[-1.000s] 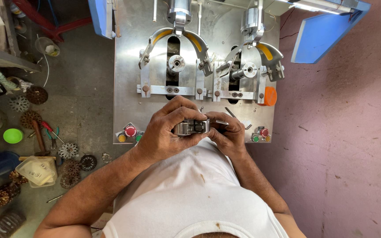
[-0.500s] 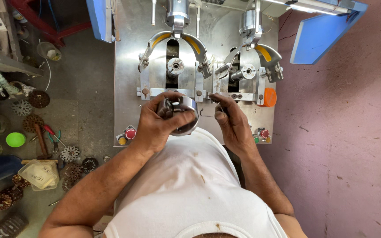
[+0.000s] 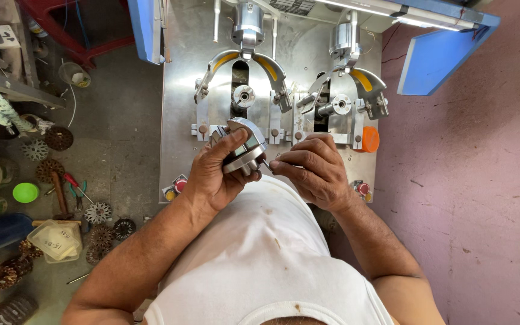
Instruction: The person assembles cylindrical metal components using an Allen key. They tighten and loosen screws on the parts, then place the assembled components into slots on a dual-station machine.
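Gripping a round metal stator housing [image 3: 243, 146] in left hand [image 3: 215, 174], fingers [image 3: 227, 143] curled over rim and pressed on it, thumb underneath. Right hand [image 3: 311, 171] just beside it, fingertips [image 3: 277, 164] pinched together on something thin at housing's lower edge; too small to tell whether wire or tool tip.

Changed against a second ago: then held low against white shirt [image 3: 266, 259], both hands cupped round it. Half a second ago lifted toward machine plate, right hand spread apart from it. Now tilted, open face turned toward right hand, right hand closed back in at the edge. Reads as fine work on the part's edge, part not seated on any spindle.

Further out: steel machine faceplate [image 3: 179, 108] with two stations. Left spindle [image 3: 244, 95] under yellow-lined arch guard [image 3: 221, 63], bare. Right spindle [image 3: 337, 107] likewise bare. Orange cap [image 3: 369, 139] at right side of plate, red buttons [image 3: 180, 186] at lower corners.

Floor left: wound stators [image 3: 100, 236] scattered, green round lid [image 3: 25, 192], red-handled pliers [image 3: 74, 185], plastic bag [image 3: 57, 239]. Blue panel [image 3: 437, 57] top right, pinkish floor [image 3: 489, 198] at right.
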